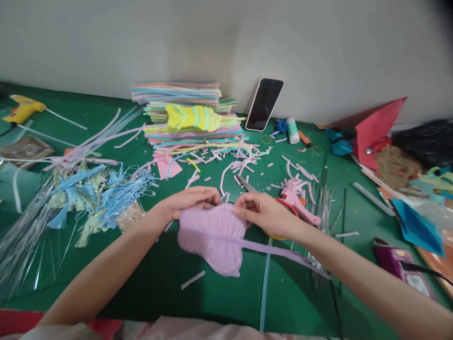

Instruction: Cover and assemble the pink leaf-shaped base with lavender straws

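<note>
A pale purple leaf-shaped piece (212, 236) made of straw strips lies on the green table (148, 278) in front of me, its long stem running off to the lower right. My left hand (191, 199) pinches the piece's upper left edge with curled fingers. My right hand (264, 212) pinches its upper right edge, fingers closed on it. Both forearms reach in from the bottom of the view.
A stack of coloured straws (184, 113) with a yellow woven piece (193, 117) stands at the back. A phone (264, 104) leans on the wall. Scissors (247, 185), a pink glue gun (299, 204), a yellow glue gun (23, 108), blue tassels (99, 193), coloured paper (380, 130) lie around.
</note>
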